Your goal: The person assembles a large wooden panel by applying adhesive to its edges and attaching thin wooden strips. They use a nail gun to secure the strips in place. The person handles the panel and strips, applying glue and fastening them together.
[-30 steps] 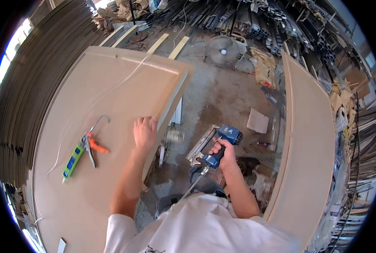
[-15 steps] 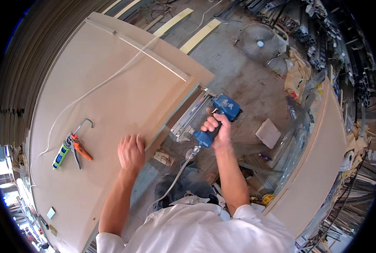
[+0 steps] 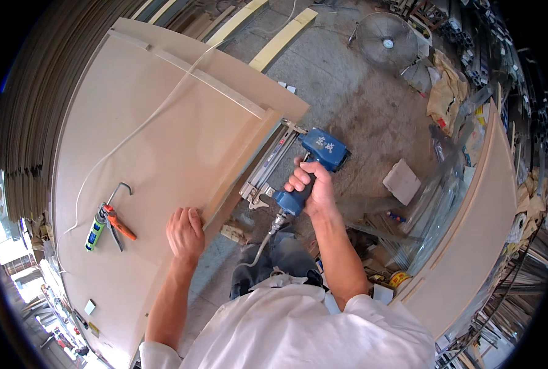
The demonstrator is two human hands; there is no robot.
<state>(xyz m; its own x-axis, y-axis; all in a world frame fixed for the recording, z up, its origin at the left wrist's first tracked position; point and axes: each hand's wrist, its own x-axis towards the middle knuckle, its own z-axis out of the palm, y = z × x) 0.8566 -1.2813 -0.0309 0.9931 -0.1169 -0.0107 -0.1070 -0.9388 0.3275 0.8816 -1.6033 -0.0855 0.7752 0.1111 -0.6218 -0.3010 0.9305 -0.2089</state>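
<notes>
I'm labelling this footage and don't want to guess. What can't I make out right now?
- Head view: part of the handle of the blue nail gun, covered by the right hand.
- Head view: the left hand's palm, hidden by its own back.
- Head view: the full stack of sheets, cut off by the dark rim.
- Head view: the small pale piece's material; too small.

The person's bare left forearm [image 3: 172, 298] extends forward and slightly inward, ending in a bare left hand [image 3: 186, 235] that rests palm down, its fingers [image 3: 177, 218] close together and gently bent. The bare right forearm [image 3: 340, 261] slants forward and inward too, and the bare right hand [image 3: 316, 189] has its fingers curled into a fist-like grip.
</notes>
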